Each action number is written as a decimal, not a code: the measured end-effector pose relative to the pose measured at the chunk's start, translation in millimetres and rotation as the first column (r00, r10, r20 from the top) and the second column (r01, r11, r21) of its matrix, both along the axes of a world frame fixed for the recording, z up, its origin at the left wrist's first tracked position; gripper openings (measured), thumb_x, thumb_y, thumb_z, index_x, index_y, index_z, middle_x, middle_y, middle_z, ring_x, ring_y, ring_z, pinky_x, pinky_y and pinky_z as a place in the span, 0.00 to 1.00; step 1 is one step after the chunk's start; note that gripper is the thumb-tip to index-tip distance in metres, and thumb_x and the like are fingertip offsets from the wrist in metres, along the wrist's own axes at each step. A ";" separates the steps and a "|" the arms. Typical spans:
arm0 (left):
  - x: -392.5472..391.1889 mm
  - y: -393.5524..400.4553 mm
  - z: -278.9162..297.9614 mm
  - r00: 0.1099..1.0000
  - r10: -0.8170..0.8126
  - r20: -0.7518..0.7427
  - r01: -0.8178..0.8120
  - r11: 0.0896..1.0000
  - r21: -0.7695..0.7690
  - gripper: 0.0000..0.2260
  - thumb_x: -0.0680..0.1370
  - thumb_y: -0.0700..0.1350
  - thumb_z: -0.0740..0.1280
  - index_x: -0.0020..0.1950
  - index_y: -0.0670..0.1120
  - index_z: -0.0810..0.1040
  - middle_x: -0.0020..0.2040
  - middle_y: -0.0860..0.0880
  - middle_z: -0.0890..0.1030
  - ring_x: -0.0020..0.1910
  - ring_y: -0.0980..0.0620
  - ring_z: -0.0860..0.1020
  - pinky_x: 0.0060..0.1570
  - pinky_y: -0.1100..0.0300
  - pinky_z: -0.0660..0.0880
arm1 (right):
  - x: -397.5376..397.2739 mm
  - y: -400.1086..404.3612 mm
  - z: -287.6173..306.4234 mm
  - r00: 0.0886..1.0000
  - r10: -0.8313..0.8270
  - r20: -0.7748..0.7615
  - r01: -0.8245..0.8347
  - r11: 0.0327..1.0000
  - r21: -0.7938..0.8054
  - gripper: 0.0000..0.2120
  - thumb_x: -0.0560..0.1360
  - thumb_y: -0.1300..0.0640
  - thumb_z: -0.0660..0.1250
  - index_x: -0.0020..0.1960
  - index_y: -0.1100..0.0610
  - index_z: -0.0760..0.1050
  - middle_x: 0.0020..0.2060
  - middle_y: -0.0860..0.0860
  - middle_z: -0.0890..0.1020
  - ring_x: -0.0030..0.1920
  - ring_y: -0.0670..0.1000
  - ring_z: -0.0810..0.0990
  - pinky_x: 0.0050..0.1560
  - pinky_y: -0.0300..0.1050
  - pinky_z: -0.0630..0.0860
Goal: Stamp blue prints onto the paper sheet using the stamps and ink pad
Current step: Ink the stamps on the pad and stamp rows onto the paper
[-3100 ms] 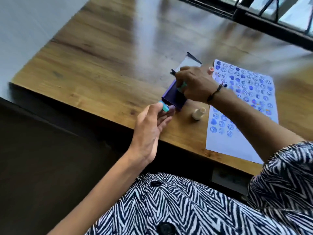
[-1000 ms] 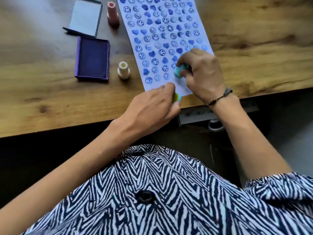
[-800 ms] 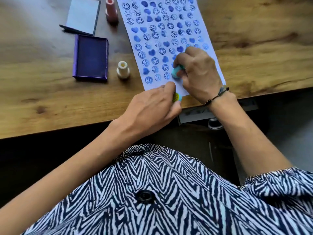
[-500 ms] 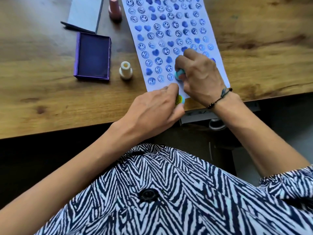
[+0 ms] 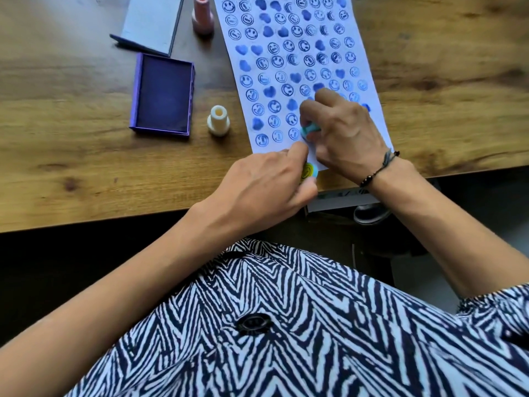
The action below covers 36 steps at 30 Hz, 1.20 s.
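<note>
So from the left: open purple ink pad [image 5: 163, 94] on the wooden surface [image 5: 71, 167], cream stamp [image 5: 218, 120] beside it. Left hand [image 5: 257, 190] fingers closed around a blue smiley-face stamp [image 5: 309, 171] at the white paper sheet [image 5: 297, 53]'s near edge. Right hand [image 5: 343, 133] fingers pinch a teal stamp [image 5: 309, 130] onto the sheet.

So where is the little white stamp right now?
In the head view, the small white plastic stamp stands upright on the wooden table, left of centre, between the open purple ink pad and the white paper sheet.
</note>
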State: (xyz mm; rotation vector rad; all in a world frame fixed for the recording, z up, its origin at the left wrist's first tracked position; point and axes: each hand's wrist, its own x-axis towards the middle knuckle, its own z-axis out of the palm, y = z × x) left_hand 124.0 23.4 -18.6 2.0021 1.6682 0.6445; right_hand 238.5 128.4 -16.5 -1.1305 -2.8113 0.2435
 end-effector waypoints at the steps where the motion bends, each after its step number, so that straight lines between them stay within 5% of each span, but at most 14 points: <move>1: 0.2 -0.2 -0.3 1.000 0.001 -0.001 -0.001 1.000 0.009 0.13 0.77 0.51 0.56 0.52 0.42 0.68 0.43 0.42 0.79 0.42 0.38 0.76 0.36 0.54 0.63 | -0.4 -0.2 -0.2 1.000 0.003 -0.008 -0.003 1.000 -0.008 0.08 0.66 0.69 0.59 0.42 0.61 0.71 0.40 0.62 0.74 0.33 0.65 0.74 0.32 0.52 0.72; 12: 1.7 -1.8 -4.5 1.000 0.018 0.008 -0.018 0.999 0.051 0.15 0.76 0.52 0.54 0.53 0.41 0.68 0.44 0.41 0.80 0.43 0.37 0.76 0.37 0.53 0.65 | -1.2 2.0 9.3 0.999 -0.027 0.029 0.031 0.994 -0.108 0.08 0.67 0.67 0.62 0.44 0.59 0.74 0.42 0.59 0.75 0.40 0.61 0.75 0.38 0.49 0.70; 17: 0.1 -2.8 -5.3 0.999 0.047 0.023 -0.048 0.998 0.037 0.20 0.72 0.55 0.51 0.54 0.43 0.68 0.44 0.42 0.81 0.42 0.39 0.77 0.40 0.51 0.72 | 22.0 -6.6 40.0 0.909 -0.270 -0.319 0.235 0.961 -0.146 0.06 0.66 0.64 0.67 0.43 0.60 0.77 0.41 0.54 0.78 0.35 0.54 0.76 0.40 0.46 0.74; 21: 0.3 -1.3 -4.7 0.998 0.046 0.035 -0.046 0.999 -0.003 0.19 0.72 0.55 0.52 0.53 0.43 0.68 0.43 0.41 0.80 0.43 0.39 0.76 0.44 0.47 0.74 | 45.2 -23.3 44.4 0.830 -0.413 -0.375 0.351 0.909 -0.224 0.06 0.66 0.61 0.68 0.43 0.57 0.77 0.42 0.56 0.82 0.36 0.58 0.81 0.40 0.55 0.80; 24: 0.1 -3.4 -1.7 0.986 0.087 0.143 -0.090 0.996 0.017 0.16 0.74 0.52 0.57 0.53 0.42 0.70 0.42 0.42 0.79 0.44 0.41 0.76 0.44 0.53 0.70 | 50.4 -39.6 35.8 0.770 -0.514 -0.377 0.381 0.845 -0.374 0.07 0.67 0.62 0.70 0.42 0.52 0.77 0.37 0.51 0.80 0.33 0.56 0.81 0.37 0.52 0.81; 26: -0.9 -6.3 0.8 0.936 0.144 0.322 -0.150 0.989 -0.007 0.14 0.73 0.50 0.60 0.52 0.42 0.73 0.43 0.47 0.78 0.45 0.48 0.75 0.46 0.60 0.69 | 47.9 -51.8 34.3 0.690 -0.588 -0.421 0.318 0.770 -0.553 0.10 0.68 0.65 0.70 0.40 0.50 0.76 0.34 0.50 0.78 0.28 0.51 0.80 0.32 0.45 0.79; 30: -4.1 -12.9 3.6 0.685 0.244 0.686 -0.121 0.967 -0.224 0.10 0.72 0.48 0.64 0.51 0.44 0.75 0.43 0.53 0.77 0.40 0.61 0.74 0.42 0.71 0.71 | 33.3 -72.3 35.7 0.533 -0.665 -0.523 0.069 0.651 -0.756 0.09 0.68 0.66 0.67 0.39 0.51 0.75 0.34 0.51 0.77 0.25 0.45 0.78 0.28 0.36 0.77; 36: -5.5 -25.4 5.1 0.479 0.289 0.829 -0.086 0.955 -0.283 0.06 0.71 0.43 0.66 0.48 0.47 0.77 0.37 0.56 0.79 0.38 0.62 0.76 0.45 0.66 0.73 | 19.3 -80.4 37.2 0.553 -0.616 -0.560 -0.028 0.658 -0.752 0.11 0.69 0.68 0.66 0.40 0.51 0.75 0.34 0.52 0.78 0.27 0.45 0.78 0.30 0.36 0.77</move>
